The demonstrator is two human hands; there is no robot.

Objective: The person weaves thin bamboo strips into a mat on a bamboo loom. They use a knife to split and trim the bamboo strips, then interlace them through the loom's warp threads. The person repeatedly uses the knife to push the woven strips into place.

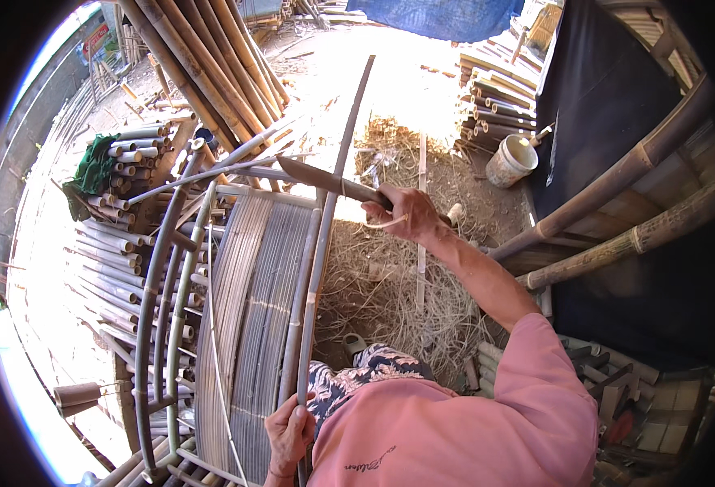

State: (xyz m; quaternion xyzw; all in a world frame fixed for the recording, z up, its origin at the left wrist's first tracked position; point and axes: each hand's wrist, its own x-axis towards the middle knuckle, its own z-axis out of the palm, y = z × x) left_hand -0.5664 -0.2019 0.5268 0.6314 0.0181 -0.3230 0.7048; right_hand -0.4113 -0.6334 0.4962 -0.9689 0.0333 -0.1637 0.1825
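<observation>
My right hand [406, 214] is closed round the handle of a long, broad-bladed knife [314, 175]. The blade points left and crosses a long split bamboo strip [350, 130], seeming to touch it. A thin pale shaving [387, 222] curls beneath my right fingers. Low in the view, my left hand [290, 430] wraps round the near end of the strip, thumb on top. Along my left side, the strip runs beside a bamboo frame with a slatted panel [248, 325], close to its right rail [294, 325].
Stacked bamboo pieces [106, 268] lie left of the frame, under a green cloth [94, 174]. Tall poles [203, 65] lean at the far left. A white bucket [512, 161] stands right, near thick slanting poles [617, 191]. Shavings [406, 308] litter the ground.
</observation>
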